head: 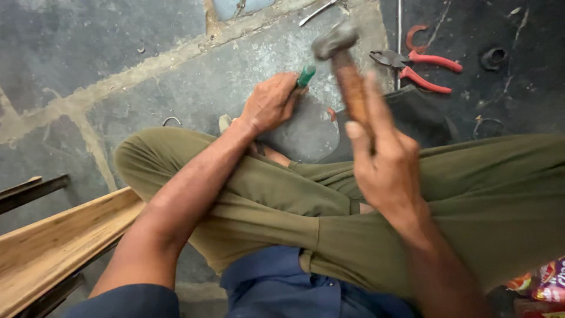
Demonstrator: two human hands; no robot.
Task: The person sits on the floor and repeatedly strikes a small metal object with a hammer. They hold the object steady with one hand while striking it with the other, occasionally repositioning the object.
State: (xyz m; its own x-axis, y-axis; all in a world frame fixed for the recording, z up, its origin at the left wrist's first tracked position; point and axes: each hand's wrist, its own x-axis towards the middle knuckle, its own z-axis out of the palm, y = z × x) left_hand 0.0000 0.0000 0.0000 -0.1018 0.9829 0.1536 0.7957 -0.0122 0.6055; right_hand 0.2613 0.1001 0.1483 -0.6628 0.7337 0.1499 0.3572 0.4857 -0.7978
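Nearest the cam: blue shirt (276, 288) at bottom edge, then crossed legs in olive trousers (282, 206) filling the middle of the view. The person sits on the stone floor (88, 59).

Bottom left, beside the knee: a pale wooden plank (53, 241) lying at an angle, w/ a dark metal bar (32, 189) just past it. Bottom right corner: bright red-and-yellow snack wrappers (544, 282), partly cut off by the frame.

Right hand (385, 159) is clenched round the wooden handle of a hammer (347, 76), raised above the legs; metal head up top, whole thing motion-blurred. Left hand (272, 103) is closed on a green-handled tool (306, 75), prob. a screwdriver or chisel; only the handle end shows above the fist, tip hidden. That hand sits over a flat grey piece (306, 135) lying on the floor in front of the shins, next to a dark pad (418, 115).

Further out, right: red-handled pliers (421, 68), jaws pointing left, w/ a small red hook-shaped bit (415, 36) just beyond and a black ring (493, 57) well to the right. Thin metal rod (399, 35) runs up out of frame. Far top: a slim metal tool (316, 12) on the pale mortar strip.
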